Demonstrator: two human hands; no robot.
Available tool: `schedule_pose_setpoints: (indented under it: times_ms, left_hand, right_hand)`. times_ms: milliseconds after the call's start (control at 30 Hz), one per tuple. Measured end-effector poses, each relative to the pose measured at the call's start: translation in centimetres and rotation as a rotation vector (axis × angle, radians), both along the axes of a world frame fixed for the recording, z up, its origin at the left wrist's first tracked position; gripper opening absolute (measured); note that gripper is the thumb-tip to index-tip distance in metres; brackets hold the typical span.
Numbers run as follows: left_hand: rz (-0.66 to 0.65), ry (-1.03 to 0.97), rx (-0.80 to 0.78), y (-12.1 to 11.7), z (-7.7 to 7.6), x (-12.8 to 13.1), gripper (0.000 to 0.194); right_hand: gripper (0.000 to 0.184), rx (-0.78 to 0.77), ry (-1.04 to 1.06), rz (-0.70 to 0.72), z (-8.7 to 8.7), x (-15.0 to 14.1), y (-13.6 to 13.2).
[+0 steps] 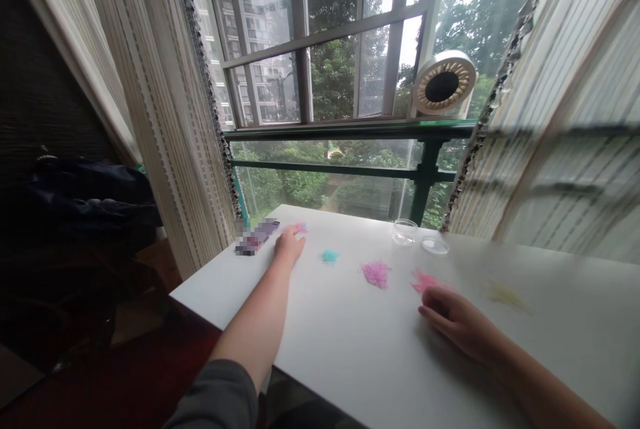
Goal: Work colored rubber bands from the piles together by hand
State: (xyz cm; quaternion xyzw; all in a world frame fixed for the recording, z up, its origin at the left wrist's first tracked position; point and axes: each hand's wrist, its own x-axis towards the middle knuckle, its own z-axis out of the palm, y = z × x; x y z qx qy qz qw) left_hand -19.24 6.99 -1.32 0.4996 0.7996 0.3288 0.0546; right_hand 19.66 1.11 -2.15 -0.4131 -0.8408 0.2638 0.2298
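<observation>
My left hand [290,245] reaches to the far left of the white table [330,335]. Its thumb stands apart from the fingers, and the fingertips are at a small mixed pink and blue pile [301,227]. Over the table at the right, my right hand [453,315] is loosely curled beside a red-pink pile [425,279] and partly covers it. Whatever its fingers hold, if anything, is hidden. Between the hands lie a teal pile [329,256] and a purple-pink pile [376,274]. The piles look like thin, tiny bands, too small to make out singly.
A yellow pile [507,295] lies right of my right hand. Near the back edge stands a clear round tub [405,232], with a clear lid [435,245] beside it. A phone [257,237] lies at the left. Behind are a green railing [350,130] and a round white fan [444,84].
</observation>
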Motion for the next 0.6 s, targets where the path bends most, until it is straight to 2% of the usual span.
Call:
schedule_pose_setpoints:
  times_ms: [100,267,467,600]
  left_hand:
    - [-0.023,-0.045,0.06,-0.3,0.3,-0.8,0.028]
    - [0.022,-0.096,0.13,-0.4,0.2,-1.3,0.017]
    - [0.128,-0.137,0.178,-0.1,0.1,-1.6,0.018]
    - [0.141,-0.159,0.191,-0.1,0.1,-1.6,0.019]
  right_hand:
    - [0.025,-0.003,0.001,-0.003,0.0,0.0,0.0]
    - [0.024,-0.004,-0.012,-0.004,0.0,-0.1,0.0]
    - [0.025,-0.024,-0.006,0.004,0.1,-0.2,0.0]
    - [0.026,-0.02,-0.009,0.005,0.1,-0.1,0.0]
